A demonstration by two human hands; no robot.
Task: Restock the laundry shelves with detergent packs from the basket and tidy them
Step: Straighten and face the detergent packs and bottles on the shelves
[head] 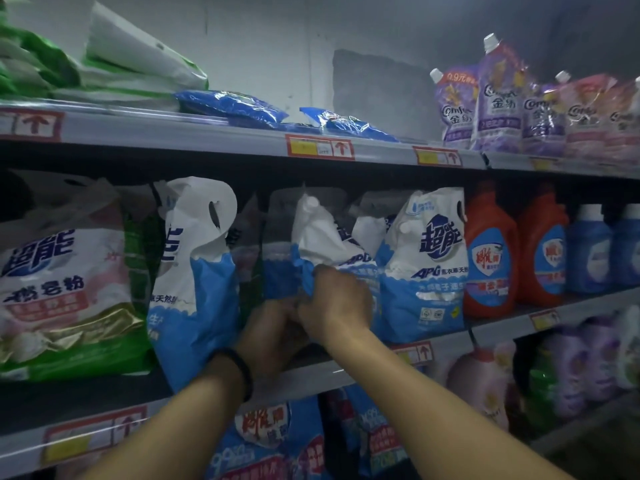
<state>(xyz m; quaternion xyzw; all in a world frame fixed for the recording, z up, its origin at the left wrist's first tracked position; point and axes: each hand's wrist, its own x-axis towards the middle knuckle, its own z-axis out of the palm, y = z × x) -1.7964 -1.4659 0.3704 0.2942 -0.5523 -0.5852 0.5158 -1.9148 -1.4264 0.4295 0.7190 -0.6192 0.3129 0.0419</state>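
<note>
Two bare forearms come up from the bottom edge, a black band [242, 370] on the left wrist. Left hand [272, 336] sits low at the front lip of the middle shelf [346, 374]; its fingers curl in against the bottom of the middle pack [318, 233], tips hidden behind the right hand [334, 301]. Right-hand fingers are bunched and pinching the pack's crumpled blue lower part. The pack is blue and white, standing on the middle shelf with its top slumped. Just left of it, a leaning pack [194, 271] hangs over the shelf lip. Just right of it, an upright pack [426, 265]. Far left a green-pink bag [62, 289], to the right red bottles [490, 251], then blue bottles [588, 251]. Lower shelf [571, 419] has blue packs and purple pouches, blurred. Top shelf [214, 136] carries red price tags [320, 147], flat blue packs [232, 107] and purple spout pouches [491, 98]. Behind is a grey-white wall [270, 46], dim light.
</note>
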